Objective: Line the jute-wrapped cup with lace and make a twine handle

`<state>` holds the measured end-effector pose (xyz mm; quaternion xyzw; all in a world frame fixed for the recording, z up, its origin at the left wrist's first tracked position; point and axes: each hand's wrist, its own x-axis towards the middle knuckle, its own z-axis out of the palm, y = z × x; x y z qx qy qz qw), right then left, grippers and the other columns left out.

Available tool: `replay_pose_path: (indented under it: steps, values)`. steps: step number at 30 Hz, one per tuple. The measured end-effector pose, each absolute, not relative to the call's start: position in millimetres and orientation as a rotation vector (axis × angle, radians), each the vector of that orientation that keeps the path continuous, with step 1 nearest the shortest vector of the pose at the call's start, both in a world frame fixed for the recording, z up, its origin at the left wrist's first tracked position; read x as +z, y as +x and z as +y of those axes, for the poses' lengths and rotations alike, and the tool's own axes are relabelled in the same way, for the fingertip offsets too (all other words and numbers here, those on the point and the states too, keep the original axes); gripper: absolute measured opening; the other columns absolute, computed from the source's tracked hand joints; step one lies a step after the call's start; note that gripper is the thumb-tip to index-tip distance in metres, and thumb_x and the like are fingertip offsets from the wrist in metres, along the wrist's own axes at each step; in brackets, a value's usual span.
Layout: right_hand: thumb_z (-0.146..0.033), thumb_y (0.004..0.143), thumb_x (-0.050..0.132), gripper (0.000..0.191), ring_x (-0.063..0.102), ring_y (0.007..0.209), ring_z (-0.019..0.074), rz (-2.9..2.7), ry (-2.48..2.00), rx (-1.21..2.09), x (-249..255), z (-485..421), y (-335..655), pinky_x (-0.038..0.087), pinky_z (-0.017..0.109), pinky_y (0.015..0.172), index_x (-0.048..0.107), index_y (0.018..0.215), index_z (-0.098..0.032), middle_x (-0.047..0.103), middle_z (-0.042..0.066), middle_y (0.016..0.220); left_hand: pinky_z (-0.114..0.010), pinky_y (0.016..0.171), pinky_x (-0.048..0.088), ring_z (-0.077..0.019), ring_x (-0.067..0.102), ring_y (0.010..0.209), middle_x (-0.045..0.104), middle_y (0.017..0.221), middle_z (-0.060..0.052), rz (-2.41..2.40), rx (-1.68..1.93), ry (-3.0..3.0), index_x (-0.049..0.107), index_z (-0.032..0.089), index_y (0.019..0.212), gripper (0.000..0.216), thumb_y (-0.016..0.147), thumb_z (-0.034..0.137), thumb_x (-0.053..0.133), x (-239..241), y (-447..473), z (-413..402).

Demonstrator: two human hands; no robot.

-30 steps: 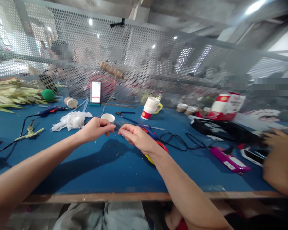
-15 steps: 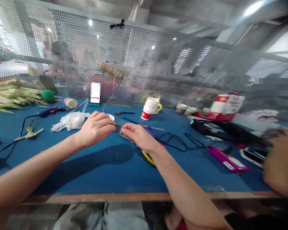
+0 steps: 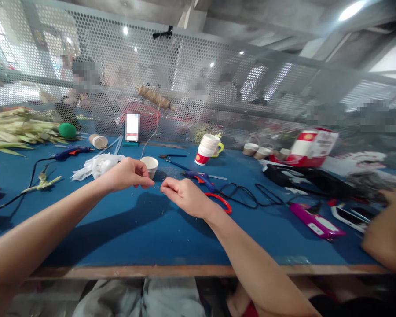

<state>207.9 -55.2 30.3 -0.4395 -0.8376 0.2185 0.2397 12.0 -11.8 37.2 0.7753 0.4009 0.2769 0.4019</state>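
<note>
My left hand hovers over the blue table with fingers pinched together just in front of a small white cup. My right hand is close beside it, also pinched, fingertips facing the left hand's. Whatever sits between the fingertips is too small to make out. A thin twine strand hangs from a spool on the mesh screen down toward the cup. Behind my right hand lie a blue glue gun and red-handled scissors.
Left: green leaves, a green ball, another glue gun, white plastic wrap. Centre back: a phone, stacked paper cups. Right: black cable, pink item, another person's arm.
Both hands have drawn slightly apart and the left hand moved back off the white cup, which now shows fully. The other person's arm at right shifted lower.
</note>
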Motion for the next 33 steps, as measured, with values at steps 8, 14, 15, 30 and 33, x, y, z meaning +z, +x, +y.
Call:
replay_pose_path:
  steps: [8,14,15,30,33]
  values:
    - [-0.029,0.083,0.045,0.018,0.034,0.05,0.008,-2.017,-1.176,0.889,27.1,-45.8,210.4,0.025,0.022,0.049,0.054,0.073,-0.016,0.042,-0.004,0.056,-0.019,0.047,0.037,-0.0094,0.053,0.051,0.063,0.056,0.002,1.163,0.999,1.717,0.051,0.015,0.089,0.039,0.06,0.034,0.069,37.8,16.4,-12.3]
    - [-0.033,0.08,0.048,0.019,0.02,0.04,0.0058,-1.749,-1.111,1.273,23.4,-42.1,210.7,0.016,0.021,0.04,0.052,0.071,-0.017,0.026,-0.01,0.045,-0.02,0.053,0.04,-0.0091,0.054,0.055,0.063,0.058,0.001,0.982,0.801,1.927,0.062,0.014,0.067,0.02,0.07,0.035,0.059,35.6,15.4,-11.6]
    - [-0.033,0.079,0.049,0.018,0.02,0.04,0.0056,-1.73,-1.108,1.299,22.6,-41.8,210.1,0.015,0.021,0.039,0.052,0.071,-0.017,0.026,-0.01,0.045,-0.02,0.053,0.04,-0.0095,0.055,0.055,0.063,0.058,0.001,0.986,0.755,2.013,0.063,0.015,0.066,0.019,0.071,0.033,0.058,34.7,15.7,-12.1]
    - [-0.03,0.081,0.047,0.018,0.035,0.054,0.0082,-1.954,-1.202,0.88,19.7,-44.1,202.7,0.028,0.022,0.051,0.051,0.07,-0.016,0.041,-0.005,0.058,-0.025,0.059,0.045,-0.0178,0.064,0.067,0.07,0.073,-0.006,1.14,0.884,2.874,0.066,0.014,0.077,0.016,0.079,0.015,0.05,17.6,33.1,-30.5]
    - [-0.028,0.082,0.045,0.019,0.038,0.058,0.0097,-1.992,-1.195,0.775,20.2,-44.2,202.6,0.03,0.023,0.056,0.051,0.069,-0.016,0.044,-0.003,0.061,-0.024,0.061,0.046,-0.0167,0.065,0.068,0.071,0.077,-0.006,1.142,0.748,2.726,0.067,0.015,0.083,0.019,0.078,0.014,0.049,27.6,30.8,-33.3]
